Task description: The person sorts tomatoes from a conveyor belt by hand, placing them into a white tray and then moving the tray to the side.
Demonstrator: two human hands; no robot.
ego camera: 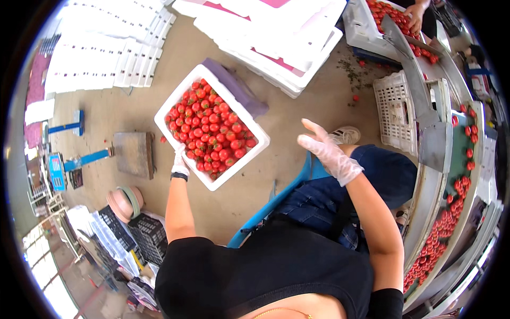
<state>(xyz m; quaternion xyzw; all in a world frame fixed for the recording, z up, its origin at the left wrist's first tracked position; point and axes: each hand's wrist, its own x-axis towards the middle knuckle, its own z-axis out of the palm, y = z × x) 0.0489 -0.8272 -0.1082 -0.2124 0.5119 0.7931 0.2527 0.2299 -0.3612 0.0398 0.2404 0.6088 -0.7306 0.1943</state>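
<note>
A white foam box [261, 146] full of small red tomatoes [211, 127] stands tilted across the view before me, partly over a purple stool or crate [239, 89]. My left hand [180, 161], in a clear thin glove with a dark band at the wrist, is at the box's near left edge; its fingers are partly hidden, so its grip is unclear. To the right of the box, my right hand [328, 153], gloved too, is raised above my knee, fingers apart, holding nothing.
Right of me runs a sorting conveyor [456, 159] with tomatoes; a person's hand [417, 18] reaches into another tomato box. A white plastic crate [396, 113] stands beside it. White foam boxes [287, 83] are stacked ahead, and a platform scale [133, 154] is at left.
</note>
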